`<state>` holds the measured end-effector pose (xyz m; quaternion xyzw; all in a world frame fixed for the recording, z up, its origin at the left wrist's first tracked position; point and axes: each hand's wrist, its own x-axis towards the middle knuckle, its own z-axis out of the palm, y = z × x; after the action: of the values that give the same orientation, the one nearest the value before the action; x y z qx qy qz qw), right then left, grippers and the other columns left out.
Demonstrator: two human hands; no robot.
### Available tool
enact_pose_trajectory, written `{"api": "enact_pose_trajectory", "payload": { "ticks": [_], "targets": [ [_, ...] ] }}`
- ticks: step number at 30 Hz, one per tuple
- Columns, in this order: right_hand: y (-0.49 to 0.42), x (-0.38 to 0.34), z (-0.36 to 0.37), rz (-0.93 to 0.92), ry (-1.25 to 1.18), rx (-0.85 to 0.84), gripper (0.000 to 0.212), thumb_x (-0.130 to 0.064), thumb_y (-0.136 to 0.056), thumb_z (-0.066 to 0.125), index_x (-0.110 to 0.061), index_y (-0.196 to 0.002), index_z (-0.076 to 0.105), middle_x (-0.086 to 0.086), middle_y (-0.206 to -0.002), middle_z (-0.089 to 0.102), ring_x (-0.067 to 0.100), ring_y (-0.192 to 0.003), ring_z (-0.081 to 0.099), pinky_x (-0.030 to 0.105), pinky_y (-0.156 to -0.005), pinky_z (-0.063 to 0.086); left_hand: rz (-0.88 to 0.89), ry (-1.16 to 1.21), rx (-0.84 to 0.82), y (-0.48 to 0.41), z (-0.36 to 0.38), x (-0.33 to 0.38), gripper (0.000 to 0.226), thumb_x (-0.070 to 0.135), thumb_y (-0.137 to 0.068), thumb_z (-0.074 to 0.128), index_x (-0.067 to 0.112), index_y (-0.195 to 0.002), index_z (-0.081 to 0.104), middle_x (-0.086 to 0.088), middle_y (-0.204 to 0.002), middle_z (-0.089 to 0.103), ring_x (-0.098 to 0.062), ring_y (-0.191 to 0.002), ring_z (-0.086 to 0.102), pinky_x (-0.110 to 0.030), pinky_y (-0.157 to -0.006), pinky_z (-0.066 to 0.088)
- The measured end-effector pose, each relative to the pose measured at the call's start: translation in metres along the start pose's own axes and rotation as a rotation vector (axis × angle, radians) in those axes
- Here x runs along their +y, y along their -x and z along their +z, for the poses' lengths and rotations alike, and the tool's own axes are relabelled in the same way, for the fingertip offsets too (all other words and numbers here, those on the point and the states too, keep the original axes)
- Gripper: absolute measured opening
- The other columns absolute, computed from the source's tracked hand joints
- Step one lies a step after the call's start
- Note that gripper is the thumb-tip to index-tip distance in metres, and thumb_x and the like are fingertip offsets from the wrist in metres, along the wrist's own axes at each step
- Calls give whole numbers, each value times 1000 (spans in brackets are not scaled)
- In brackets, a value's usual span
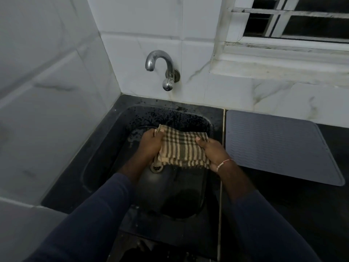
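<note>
Black sink (105,148) below wall tap (160,69): left hand (151,144) and right hand (213,154) both grip checked cloth (183,148), fingers curled; wringing best done with opposed twists over the drain (156,168).

You're standing in a home kitchen. A black sink (105,148) is set into a dark stone counter (283,214), with a chrome tap (162,69) on the wall above it. White marbled tiles (56,91) line the corner. A grey ribbed drying mat (279,146) lies beside the sink, a checked cloth (181,148) is over it, and a barred window (302,21) is up on your right.
</note>
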<state>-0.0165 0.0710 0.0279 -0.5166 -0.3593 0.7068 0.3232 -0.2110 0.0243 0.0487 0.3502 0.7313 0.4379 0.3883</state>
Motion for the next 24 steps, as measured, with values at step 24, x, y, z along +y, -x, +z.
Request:
{"api": "enact_pose_trajectory", "payload": {
  "ticks": [24],
  "targets": [
    [-54, -16, 153, -183, 63, 250, 30, -33, -88, 66, -17, -113, 63, 5, -112, 67, 10, -91, 64, 19, -72, 52, -210, 661, -106, -110, -63, 12, 19, 14, -97, 54, 8, -113, 62, -11, -101, 70, -23, -90, 69, -29, -62, 56]
  ]
}}
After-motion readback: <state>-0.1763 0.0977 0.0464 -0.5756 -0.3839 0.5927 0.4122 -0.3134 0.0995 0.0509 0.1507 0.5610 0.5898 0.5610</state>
